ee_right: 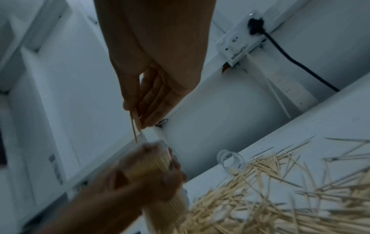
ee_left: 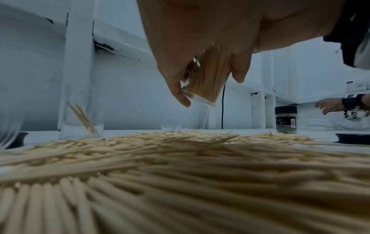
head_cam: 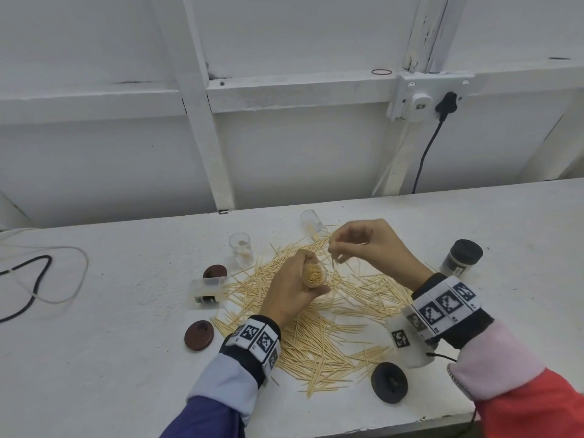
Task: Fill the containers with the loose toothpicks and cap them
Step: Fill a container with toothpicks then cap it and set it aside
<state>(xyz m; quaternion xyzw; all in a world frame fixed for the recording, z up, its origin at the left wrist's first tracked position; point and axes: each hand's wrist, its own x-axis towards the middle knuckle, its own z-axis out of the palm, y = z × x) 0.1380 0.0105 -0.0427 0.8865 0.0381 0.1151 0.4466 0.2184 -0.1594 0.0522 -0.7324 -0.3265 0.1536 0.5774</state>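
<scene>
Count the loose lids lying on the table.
3. A dark red lid beside the tipped container, a dark red lid at near left, a black lid at near right. More may be hidden.

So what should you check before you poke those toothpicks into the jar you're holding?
1. Left hand grips the jar firmly: ok, fingers wrap it.
2. Jar mouth is open and tipped toward the right hand: ok.
3. Right hand pinches a few toothpicks: ok.
4. Toothpick tips sit above the jar mouth: ok in the right wrist view, just above the rim.
5. Room left in the jar: cannot tell, it looks nearly packed.
6. A loose cap is within reach: ok, a black cap lies near the right wrist.
</scene>
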